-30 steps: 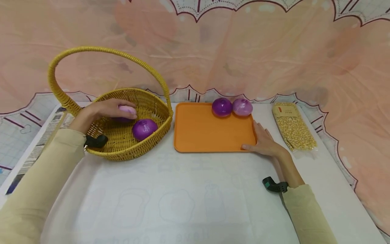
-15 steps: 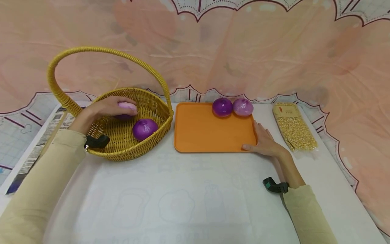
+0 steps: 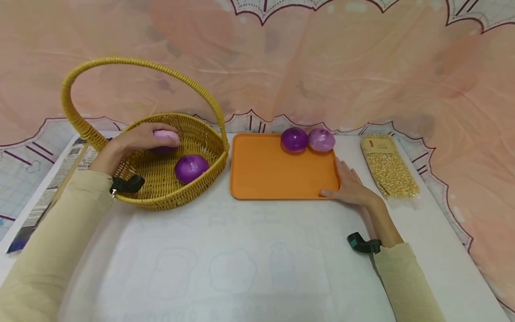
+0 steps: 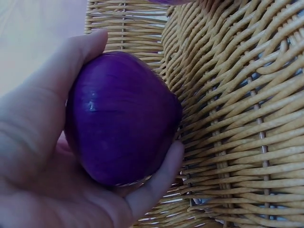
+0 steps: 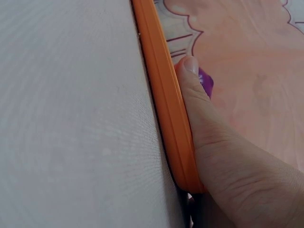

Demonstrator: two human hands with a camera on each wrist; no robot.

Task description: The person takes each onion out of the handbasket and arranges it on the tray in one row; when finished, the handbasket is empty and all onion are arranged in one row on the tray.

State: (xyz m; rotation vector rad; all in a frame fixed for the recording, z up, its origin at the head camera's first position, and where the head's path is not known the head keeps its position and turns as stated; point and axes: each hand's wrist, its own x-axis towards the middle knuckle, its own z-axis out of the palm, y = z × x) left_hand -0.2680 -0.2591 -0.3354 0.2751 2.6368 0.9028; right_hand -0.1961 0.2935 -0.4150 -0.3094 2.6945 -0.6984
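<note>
Inside the yellow wicker basket (image 3: 161, 204), my left hand (image 3: 141, 137) grips a purple onion (image 4: 121, 118), with thumb and fingers around its sides. Its top looks paler pink in the head view. A second purple onion (image 3: 191, 168) lies beside it in the basket, nearer the front right wall. My right hand (image 3: 350, 185) rests at the front right corner of the orange tray (image 3: 277, 176). The thumb lies over the tray's front rim and the straight fingers run along its right side, as the right wrist view also shows from low down.
At the tray's back right sit a dark purple onion (image 3: 294, 139) and a paler one (image 3: 321, 140), side by side. A bag of corn kernels (image 3: 389, 167) lies right of the tray. The basket's tall handle (image 3: 141, 62) arches above my left hand. A printed package (image 3: 52, 192) lies left of the basket.
</note>
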